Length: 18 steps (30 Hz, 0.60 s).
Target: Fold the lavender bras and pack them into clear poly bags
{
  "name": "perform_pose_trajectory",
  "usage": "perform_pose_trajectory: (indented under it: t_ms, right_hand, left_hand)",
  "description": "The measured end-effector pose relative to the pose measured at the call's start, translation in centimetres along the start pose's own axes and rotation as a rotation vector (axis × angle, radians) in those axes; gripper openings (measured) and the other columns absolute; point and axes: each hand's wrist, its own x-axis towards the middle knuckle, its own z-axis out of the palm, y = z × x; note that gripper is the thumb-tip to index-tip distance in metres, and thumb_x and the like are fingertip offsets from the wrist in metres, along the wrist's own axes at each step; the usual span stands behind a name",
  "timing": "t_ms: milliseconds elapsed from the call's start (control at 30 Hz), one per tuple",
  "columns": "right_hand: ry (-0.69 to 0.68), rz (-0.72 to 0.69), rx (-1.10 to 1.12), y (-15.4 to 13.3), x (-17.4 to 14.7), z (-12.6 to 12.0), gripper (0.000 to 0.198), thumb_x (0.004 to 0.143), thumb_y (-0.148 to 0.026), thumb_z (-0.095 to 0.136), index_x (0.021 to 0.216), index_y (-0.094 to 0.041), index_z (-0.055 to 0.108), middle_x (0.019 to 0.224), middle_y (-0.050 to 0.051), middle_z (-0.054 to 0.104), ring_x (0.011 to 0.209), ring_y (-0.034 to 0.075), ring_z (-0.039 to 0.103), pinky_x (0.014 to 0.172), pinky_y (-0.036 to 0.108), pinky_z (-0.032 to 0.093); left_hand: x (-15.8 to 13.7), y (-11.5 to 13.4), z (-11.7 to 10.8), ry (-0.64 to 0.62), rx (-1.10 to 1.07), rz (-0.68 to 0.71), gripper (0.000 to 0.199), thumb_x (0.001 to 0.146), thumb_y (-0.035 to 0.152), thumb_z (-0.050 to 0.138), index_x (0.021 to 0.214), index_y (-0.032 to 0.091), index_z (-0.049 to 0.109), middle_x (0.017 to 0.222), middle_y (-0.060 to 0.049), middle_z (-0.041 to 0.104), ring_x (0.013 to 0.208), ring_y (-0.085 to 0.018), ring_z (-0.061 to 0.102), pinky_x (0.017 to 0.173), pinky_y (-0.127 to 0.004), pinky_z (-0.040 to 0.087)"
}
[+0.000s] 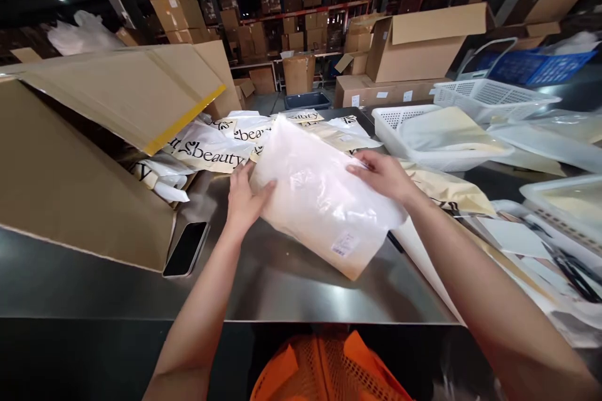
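A clear plastic bag with a folded pale cream item inside (320,197) lies tilted over the steel table (282,288). My left hand (244,200) grips its left edge, thumb on top. My right hand (383,174) holds its upper right edge, fingers curled over the plastic. A small white label sits near the bag's lower corner. Behind the bag lies a heap of cream mailer bags printed "beauty" (221,147).
A large open cardboard box (70,188) lies on its side at the left, with a black phone (185,249) beside it. White plastic baskets (442,131) and flat packets fill the right. An orange basket (324,366) sits below the table's front edge. Cartons are stacked behind.
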Motion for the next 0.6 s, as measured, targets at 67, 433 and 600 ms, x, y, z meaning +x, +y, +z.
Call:
perform_pose_trajectory:
  t_ms: [67,433,600]
  right_hand:
    - [0.071,0.038,-0.134,1.9,0.9,0.9,0.035,0.087,-0.036,0.058,0.114,-0.015,0.062,0.098,0.011,0.068,0.088,0.026,0.062,0.079,0.036,0.047]
    - [-0.071,0.94,0.148,7.5,-13.8,7.0,0.051,0.084,-0.051,0.057,0.117,-0.013,0.062,0.112,0.017,0.064,0.11,0.035,0.057,0.1,0.048,0.041]
    - [-0.08,1.022,0.507,8.6,-13.7,7.1,0.041,0.088,-0.053,0.053,0.103,-0.017,0.067,0.096,0.01,0.071,0.09,0.024,0.066,0.071,0.033,0.054]
  left_hand:
    - [-1.2,-3.2,2.6,-0.142,0.111,-0.179,0.076,0.081,0.046,0.066,0.143,0.012,0.038,0.147,-0.021,0.04,0.128,-0.033,0.049,0.104,-0.046,0.043]
    - [-10.4,-11.1,8.2,-0.14,0.156,-0.177,0.056,0.081,0.052,0.054,0.117,0.01,0.064,0.114,-0.018,0.066,0.112,-0.032,0.057,0.104,-0.046,0.039]
    - [-10.5,-12.0,8.6,-0.13,0.131,-0.118,0.058,0.083,0.058,0.046,0.114,0.012,0.066,0.113,-0.016,0.067,0.11,-0.033,0.057,0.104,-0.049,0.037]
